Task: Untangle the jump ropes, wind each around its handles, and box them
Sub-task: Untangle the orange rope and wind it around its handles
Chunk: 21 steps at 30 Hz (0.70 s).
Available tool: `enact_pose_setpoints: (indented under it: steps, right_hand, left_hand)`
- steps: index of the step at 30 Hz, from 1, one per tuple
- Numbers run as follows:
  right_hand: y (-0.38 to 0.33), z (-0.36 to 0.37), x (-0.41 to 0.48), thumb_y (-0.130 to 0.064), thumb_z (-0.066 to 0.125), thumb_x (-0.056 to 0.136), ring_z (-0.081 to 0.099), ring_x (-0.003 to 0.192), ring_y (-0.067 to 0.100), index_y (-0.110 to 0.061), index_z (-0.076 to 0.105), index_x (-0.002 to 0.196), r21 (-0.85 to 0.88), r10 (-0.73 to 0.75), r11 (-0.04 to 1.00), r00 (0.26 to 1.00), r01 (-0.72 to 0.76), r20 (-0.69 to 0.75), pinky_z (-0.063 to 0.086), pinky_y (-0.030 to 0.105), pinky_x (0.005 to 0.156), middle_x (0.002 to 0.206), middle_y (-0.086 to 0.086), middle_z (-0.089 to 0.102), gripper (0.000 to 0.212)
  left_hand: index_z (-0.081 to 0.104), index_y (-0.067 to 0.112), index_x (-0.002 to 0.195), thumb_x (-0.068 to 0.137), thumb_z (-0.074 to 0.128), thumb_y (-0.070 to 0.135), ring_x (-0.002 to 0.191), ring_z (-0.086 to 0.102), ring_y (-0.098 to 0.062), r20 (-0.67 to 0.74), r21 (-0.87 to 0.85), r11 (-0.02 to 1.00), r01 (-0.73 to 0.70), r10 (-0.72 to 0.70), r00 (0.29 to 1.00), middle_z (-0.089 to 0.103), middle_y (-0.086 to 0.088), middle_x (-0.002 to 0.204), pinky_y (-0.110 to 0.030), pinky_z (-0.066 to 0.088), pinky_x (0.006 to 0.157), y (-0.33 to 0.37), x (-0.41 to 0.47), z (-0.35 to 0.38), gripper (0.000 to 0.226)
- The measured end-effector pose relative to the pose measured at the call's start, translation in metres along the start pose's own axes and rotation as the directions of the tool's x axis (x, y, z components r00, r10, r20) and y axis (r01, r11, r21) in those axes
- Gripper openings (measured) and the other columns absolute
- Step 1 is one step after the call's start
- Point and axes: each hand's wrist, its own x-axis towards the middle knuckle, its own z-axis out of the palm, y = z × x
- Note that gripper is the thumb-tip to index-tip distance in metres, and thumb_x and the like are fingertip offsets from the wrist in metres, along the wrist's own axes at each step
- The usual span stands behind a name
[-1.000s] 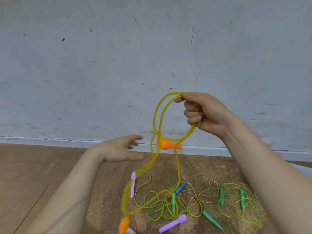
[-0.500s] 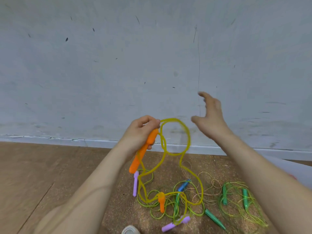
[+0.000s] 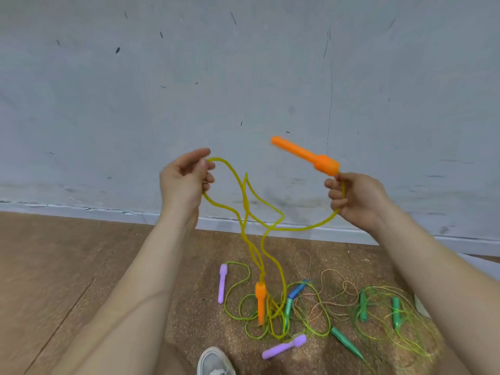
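Note:
A yellow jump rope [image 3: 244, 207] hangs in loops between my raised hands in front of the wall. My left hand [image 3: 184, 182] pinches one loop of it between thumb and fingers. My right hand [image 3: 351, 197] grips the rope just below one orange handle [image 3: 307, 156], which points up and to the left. The other orange handle [image 3: 260, 303] dangles upright at the floor, over the tangle. Below lie a light green rope [image 3: 243, 296] with two purple handles [image 3: 222, 282] [image 3: 284, 346], and further ropes with green handles [image 3: 396, 311].
The grey wall [image 3: 243, 77] is close ahead, with a white skirting along the brown floor [image 3: 54, 266]. A blue handle [image 3: 297, 289] and a thin speckled cord [image 3: 332, 282] lie in the pile. The toe of a white shoe [image 3: 213, 361] shows at the bottom edge.
The orange handle went from my left hand to my right, which has lifted it up and to the right. My left hand now pinches a rope loop. My hands have spread apart.

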Motion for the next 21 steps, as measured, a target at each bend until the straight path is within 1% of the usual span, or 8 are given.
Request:
enact_pose_setpoints:
  steps: [2,4,6,8,11,13,17,21]
  right_hand:
    - [0.013,-0.003,0.010,-0.004,0.035,0.096,0.041,0.045,0.011,-0.008,0.049,0.090,-0.035,0.053,0.998,0.995,-0.056,-0.080,0.031,0.017,0.036,0.072,0.009,0.056,0.016]
    - [0.035,0.003,0.012,0.001,0.039,0.094,0.052,0.056,0.017,-0.004,0.051,0.091,-0.368,0.054,0.924,0.987,-0.106,-0.149,0.046,0.023,0.049,0.081,0.016,0.060,0.013]
    - [0.054,0.010,0.007,-0.001,0.048,0.092,0.062,0.082,0.025,-0.002,0.056,0.102,-0.774,0.031,0.621,0.991,-0.123,-0.133,0.052,0.036,0.073,0.101,0.025,0.060,0.013]
    - [0.060,0.020,-0.001,-0.006,0.059,0.088,0.052,0.118,0.032,-0.002,0.043,0.135,-0.924,0.031,0.375,0.997,-0.080,-0.073,0.045,0.037,0.088,0.137,0.023,0.047,0.050]
    - [0.060,0.047,-0.020,-0.003,0.070,0.081,0.029,0.140,0.013,-0.027,0.023,0.151,-0.703,0.075,0.691,0.951,0.168,0.300,0.032,0.028,0.096,0.153,-0.001,0.031,0.088]
    - [0.069,0.066,-0.027,-0.005,0.074,0.080,0.046,0.125,0.005,-0.031,0.033,0.147,-0.636,0.099,0.727,0.877,0.259,0.471,0.038,0.023,0.094,0.132,-0.004,0.050,0.083]
    - [0.077,0.086,-0.033,-0.015,0.061,0.093,0.051,0.051,0.010,-0.002,0.064,0.113,-0.591,-0.057,0.745,0.911,0.311,0.408,0.043,0.025,0.058,0.067,0.006,0.056,0.025]
    - [0.063,0.095,-0.047,-0.024,0.068,0.088,0.045,0.049,0.014,-0.038,0.044,0.127,-0.590,0.170,0.785,0.849,0.190,0.500,0.041,0.024,0.047,0.083,0.009,0.067,0.047]
  left_hand:
    - [0.067,0.010,0.099,0.094,0.049,-0.002,0.047,0.045,-0.008,0.001,-0.069,0.996,-0.057,0.058,0.998,0.065,-0.006,0.073,-0.016,0.032,0.043,0.010,0.004,-0.008,0.022]
    - [0.067,0.011,0.098,0.093,0.051,-0.002,0.047,0.042,-0.008,0.077,-0.164,0.985,-0.058,0.071,0.994,0.069,-0.004,0.073,-0.015,0.029,0.043,0.022,0.002,-0.011,0.021]
    - [0.067,0.011,0.097,0.092,0.053,-0.001,0.045,0.042,-0.007,0.156,-0.207,0.977,-0.051,0.085,0.984,0.071,-0.004,0.073,-0.015,0.027,0.043,0.031,-0.005,-0.006,0.018]
    - [0.068,0.011,0.095,0.091,0.056,0.000,0.044,0.042,-0.007,0.211,-0.195,0.979,-0.056,0.097,0.973,0.072,-0.004,0.074,-0.015,0.028,0.043,0.036,-0.011,0.000,0.017]
    - [0.068,0.011,0.096,0.090,0.056,0.000,0.043,0.041,-0.008,0.280,-0.174,0.985,-0.021,0.070,0.958,0.073,-0.004,0.074,-0.014,0.030,0.043,0.040,-0.016,0.006,0.017]
    - [0.067,0.012,0.100,0.090,0.056,0.000,0.044,0.040,-0.008,0.314,-0.165,0.986,0.008,0.045,0.948,0.073,-0.004,0.076,-0.014,0.029,0.042,0.042,-0.019,0.009,0.019]
    - [0.067,0.016,0.104,0.089,0.059,0.001,0.047,0.041,-0.008,0.284,-0.156,0.986,-0.053,0.096,0.954,0.073,-0.005,0.080,-0.015,0.027,0.043,0.060,-0.012,-0.002,0.023]
    - [0.063,0.013,0.111,0.092,0.054,0.002,0.054,0.042,-0.008,0.404,-0.148,0.989,0.011,0.050,0.914,0.073,-0.008,0.084,-0.012,0.030,0.044,0.078,-0.018,-0.009,0.023]
